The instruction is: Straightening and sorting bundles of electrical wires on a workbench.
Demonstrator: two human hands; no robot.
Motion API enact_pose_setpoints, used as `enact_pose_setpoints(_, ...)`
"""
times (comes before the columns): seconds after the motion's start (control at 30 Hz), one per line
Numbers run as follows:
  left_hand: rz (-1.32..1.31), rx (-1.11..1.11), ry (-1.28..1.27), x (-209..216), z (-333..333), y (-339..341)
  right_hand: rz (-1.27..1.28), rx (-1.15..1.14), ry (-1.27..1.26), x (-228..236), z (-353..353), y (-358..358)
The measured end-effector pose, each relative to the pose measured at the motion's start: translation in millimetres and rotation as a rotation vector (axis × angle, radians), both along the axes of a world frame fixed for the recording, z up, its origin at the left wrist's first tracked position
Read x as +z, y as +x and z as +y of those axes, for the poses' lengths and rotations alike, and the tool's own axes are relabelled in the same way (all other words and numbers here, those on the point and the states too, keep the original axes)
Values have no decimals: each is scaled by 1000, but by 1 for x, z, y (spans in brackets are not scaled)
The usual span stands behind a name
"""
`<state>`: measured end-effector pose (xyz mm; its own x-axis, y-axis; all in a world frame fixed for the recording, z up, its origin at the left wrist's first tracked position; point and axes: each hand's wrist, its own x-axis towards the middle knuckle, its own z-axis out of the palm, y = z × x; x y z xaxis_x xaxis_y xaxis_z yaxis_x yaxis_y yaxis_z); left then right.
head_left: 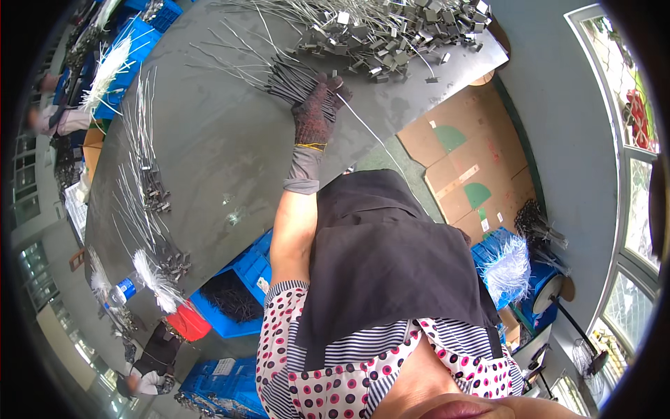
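Note:
My left hand (317,115), in a dark knitted glove with a grey cuff, is over the grey table (209,133). Its fingers are closed on a bundle of thin wires with black sleeves (289,80). The pale bare ends of the bundle fan out to the left and away from me. From beside the fingertips a single white wire (370,131) runs down to the right, past the table edge and along my dark apron. What the fingertips pinch is too small to make out. My right hand and forearm do not show.
A large heap of wires with metallic block ends (391,38) covers the far table. Smaller wire bundles (150,181) lie along the left side. Below the near edge stands a blue crate (230,300); cardboard (453,160) lies right. Other people are at the far left.

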<state>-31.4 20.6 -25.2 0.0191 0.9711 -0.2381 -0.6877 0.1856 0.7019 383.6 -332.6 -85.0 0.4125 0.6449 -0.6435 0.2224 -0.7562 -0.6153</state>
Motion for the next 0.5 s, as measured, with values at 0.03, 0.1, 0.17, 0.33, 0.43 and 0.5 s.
enact_pose_setpoints(0.03, -4, -1, 0, 4, 0, 2, -14, 4, 10, -2, 0, 1)
enact_pose_setpoints(0.1, 37, 26, -66, 22, -1, 8, -28, 3, 31, -8, 0, 3)
enact_pose_setpoints(0.17, 123, 33, -6, 18, -3, 5, -46, 18, 49, -12, 3, 5)
enact_pose_setpoints(0.33, 103, 44, -72, 20, 1, 3, -59, 34, 109, -18, 6, 6)
enact_pose_setpoints(0.43, -20, 70, -207, 23, 1, 8, -115, 39, -38, -7, 16, -5)
enact_pose_setpoints(0.5, 2, -16, -123, 5, -1, 8, -33, 80, 70, 11, 42, -24)
